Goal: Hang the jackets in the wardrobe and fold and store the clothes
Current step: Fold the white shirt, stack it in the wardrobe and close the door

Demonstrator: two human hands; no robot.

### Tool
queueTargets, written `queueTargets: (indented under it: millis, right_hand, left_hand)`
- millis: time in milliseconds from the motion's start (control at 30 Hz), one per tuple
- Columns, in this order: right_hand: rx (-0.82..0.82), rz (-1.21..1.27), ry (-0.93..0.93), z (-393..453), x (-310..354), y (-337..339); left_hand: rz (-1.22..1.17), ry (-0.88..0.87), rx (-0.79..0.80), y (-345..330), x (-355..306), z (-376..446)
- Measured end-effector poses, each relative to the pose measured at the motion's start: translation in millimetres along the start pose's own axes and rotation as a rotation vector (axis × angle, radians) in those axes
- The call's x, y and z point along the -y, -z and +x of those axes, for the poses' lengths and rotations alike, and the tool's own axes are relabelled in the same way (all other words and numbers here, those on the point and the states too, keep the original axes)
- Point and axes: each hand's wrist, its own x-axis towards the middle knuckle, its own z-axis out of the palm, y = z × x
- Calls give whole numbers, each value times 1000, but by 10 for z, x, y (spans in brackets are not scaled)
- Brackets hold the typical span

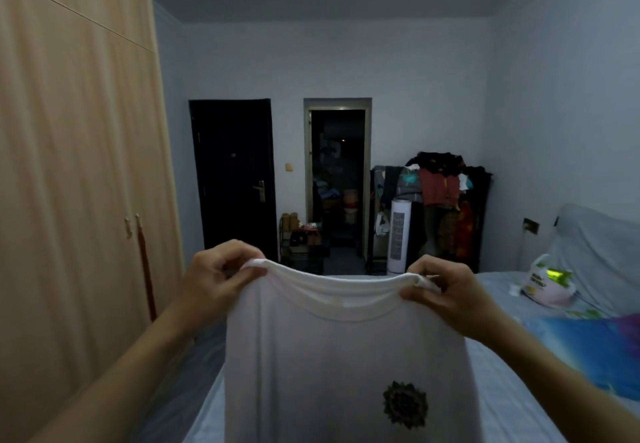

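Left hand (218, 274) and right hand (446, 292) raised, fingers pinching white shirt (343, 356) at its shoulders, arms outstretched over bed (498, 373)

Left grip (221, 274) and right grip (446, 290) raised, fingers seemingly pinched.

Wardrobe (76, 165) left, bed (502, 390) right.

We hold a white shirt (346, 356) with a dark flower-like round print at lower right of the frame. At left, the wardrobe (69, 165) is pale tan wood grain. At centre, the door (235, 172) is black. The walls (346, 62) look bluish white. At right lies a bright blue cloth (588, 345).
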Motion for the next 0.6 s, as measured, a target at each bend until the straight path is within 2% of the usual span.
queueTargets:
  millis: [133, 300, 433, 500, 600]
  right_hand:
    - [115, -63, 12, -70, 9, -14]
    - [14, 14, 30, -110, 63, -27]
    - [-5, 124, 0, -17, 179, 62]
    - [-1, 138, -44, 79, 164, 53]
    - [-38, 34, -189, 318, 6, -130]
  left_hand:
    - [-87, 126, 44, 16, 30, -110]
    - [-183, 157, 105, 120, -71, -162]
    - [-279, 225, 323, 296, -241, -98]
    - [-317, 284, 387, 324, -287, -29]
    - [-267, 436, 389, 133, -158, 97]
